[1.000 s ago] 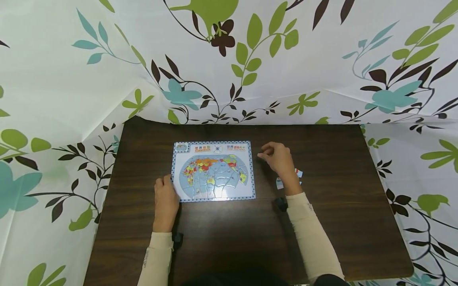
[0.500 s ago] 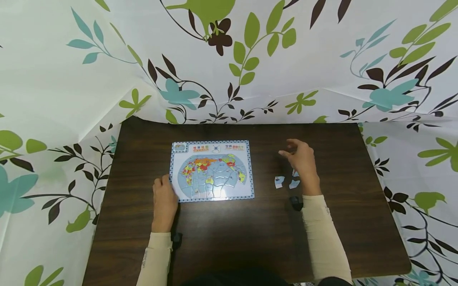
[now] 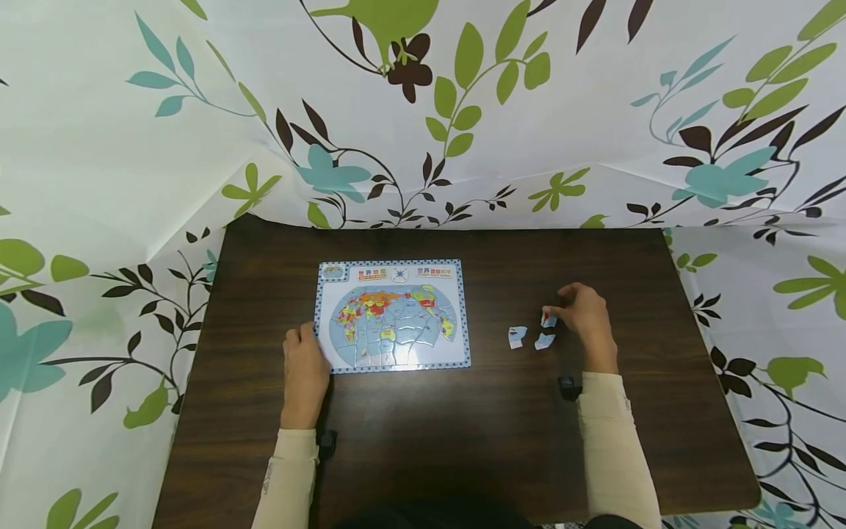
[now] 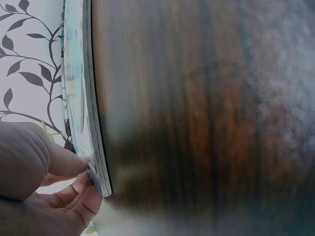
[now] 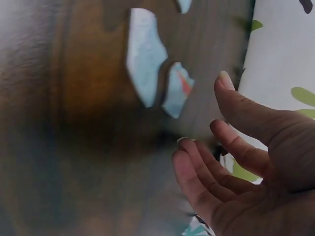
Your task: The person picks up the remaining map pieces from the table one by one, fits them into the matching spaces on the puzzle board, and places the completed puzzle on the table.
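Note:
A world-map jigsaw puzzle (image 3: 330, 294) lies flat on the table, with a patterned blue border and the map's pieces in its middle. My left hand (image 3: 307, 375) holds the board's near left corner; in the left wrist view the thumb (image 4: 69, 160) and fingers come together at that corner. To the right lie three loose jigsaw pieces: a pale blue one (image 3: 517, 336), another pale blue one (image 3: 545, 341) and one with red on it (image 3: 548, 319). My right hand (image 3: 584, 316) is just beside the red-marked piece. The right wrist view shows its fingers apart, loosely bent, holding nothing.
The dark wooden table (image 3: 436, 441) reaches out on both sides of the hands. A white cloth with leaf prints (image 3: 489, 169) rises behind the table's far edge and hangs at both sides.
My right hand has moved right from beside the board, then back down toward the loose pieces, which it partly covered before. The left hand stays at the board's corner.

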`<state>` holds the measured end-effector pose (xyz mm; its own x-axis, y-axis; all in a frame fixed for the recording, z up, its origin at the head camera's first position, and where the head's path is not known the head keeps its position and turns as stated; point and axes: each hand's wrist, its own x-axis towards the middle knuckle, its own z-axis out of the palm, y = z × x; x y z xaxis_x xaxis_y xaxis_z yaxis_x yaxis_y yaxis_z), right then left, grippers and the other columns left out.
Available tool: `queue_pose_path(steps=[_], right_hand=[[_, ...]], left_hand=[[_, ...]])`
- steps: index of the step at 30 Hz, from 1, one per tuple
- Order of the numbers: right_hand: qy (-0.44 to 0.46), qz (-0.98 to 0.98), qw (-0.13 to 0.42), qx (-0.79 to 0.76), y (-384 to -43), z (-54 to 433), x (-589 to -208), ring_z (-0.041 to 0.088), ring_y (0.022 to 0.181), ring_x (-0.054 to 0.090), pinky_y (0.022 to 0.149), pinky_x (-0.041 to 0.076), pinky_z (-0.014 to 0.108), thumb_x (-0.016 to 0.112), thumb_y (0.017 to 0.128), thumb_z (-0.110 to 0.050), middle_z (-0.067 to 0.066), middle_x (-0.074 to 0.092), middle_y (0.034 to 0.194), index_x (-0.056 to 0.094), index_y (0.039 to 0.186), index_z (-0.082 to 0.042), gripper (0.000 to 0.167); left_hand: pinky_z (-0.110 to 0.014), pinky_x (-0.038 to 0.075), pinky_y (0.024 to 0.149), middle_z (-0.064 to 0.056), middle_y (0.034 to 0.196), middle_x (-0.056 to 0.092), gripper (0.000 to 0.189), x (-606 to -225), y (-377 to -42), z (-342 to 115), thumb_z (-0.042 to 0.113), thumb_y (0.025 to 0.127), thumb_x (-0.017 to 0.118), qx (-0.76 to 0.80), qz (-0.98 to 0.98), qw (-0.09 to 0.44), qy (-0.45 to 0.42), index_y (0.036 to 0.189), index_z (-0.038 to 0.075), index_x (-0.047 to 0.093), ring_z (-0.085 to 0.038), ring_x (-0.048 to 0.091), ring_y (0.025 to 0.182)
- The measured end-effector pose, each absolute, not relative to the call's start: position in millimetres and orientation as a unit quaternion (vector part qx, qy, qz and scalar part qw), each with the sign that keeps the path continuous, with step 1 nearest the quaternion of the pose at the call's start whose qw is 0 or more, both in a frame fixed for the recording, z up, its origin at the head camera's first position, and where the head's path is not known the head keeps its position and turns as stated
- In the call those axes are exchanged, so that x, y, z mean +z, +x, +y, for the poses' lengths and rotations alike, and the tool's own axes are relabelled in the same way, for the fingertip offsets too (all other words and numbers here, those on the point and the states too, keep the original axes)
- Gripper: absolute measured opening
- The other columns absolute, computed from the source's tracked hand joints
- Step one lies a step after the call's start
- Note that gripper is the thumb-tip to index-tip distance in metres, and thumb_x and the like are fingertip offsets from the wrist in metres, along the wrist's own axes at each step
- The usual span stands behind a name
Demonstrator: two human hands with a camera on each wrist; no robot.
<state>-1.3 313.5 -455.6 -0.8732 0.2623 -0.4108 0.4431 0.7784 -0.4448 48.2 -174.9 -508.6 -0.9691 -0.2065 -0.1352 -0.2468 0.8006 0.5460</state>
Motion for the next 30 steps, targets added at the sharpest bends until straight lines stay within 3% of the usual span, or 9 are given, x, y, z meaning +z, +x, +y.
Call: queue_pose_path(steps=[7, 16, 30], right_hand=[[0.180, 0.932, 0.184, -0.255, 8, 319, -466, 0.059, 0.138, 0.046, 0.112, 0.042, 0.070, 0.082, 0.096, -0.031, 0.040, 0.051, 0.146, 0.059, 0.136, 0.010, 0.062], [0.173, 0.938, 0.148, -0.260, 18, 320, -478, 0.055, 0.122, 0.056, 0.105, 0.046, 0.067, 0.085, 0.093, -0.024, 0.038, 0.060, 0.129, 0.068, 0.118, 0.009, 0.045], [0.180, 0.934, 0.162, -0.263, 20, 318, -482, 0.047, 0.107, 0.061, 0.095, 0.051, 0.061, 0.078, 0.098, -0.024, 0.035, 0.064, 0.121, 0.065, 0.116, 0.009, 0.040]], left_hand=[[-0.063, 0.051, 0.095, -0.035, 0.127, 0.048, 0.037, -507, 49, -174, -0.005, 0.108, 0.047, 0.299, 0.946, 0.040, -0.118, 0.144, -0.014, 0.048, -0.050, 0.048, 0.118], [-0.063, 0.051, 0.097, -0.035, 0.126, 0.049, 0.037, -507, 50, -174, -0.007, 0.107, 0.050, 0.296, 0.947, 0.030, -0.117, 0.143, -0.015, 0.049, -0.049, 0.049, 0.118], [-0.062, 0.051, 0.097, -0.034, 0.128, 0.048, 0.040, -508, 49, -175, -0.007, 0.106, 0.052, 0.296, 0.946, 0.038, -0.124, 0.145, -0.014, 0.048, -0.048, 0.049, 0.117]])
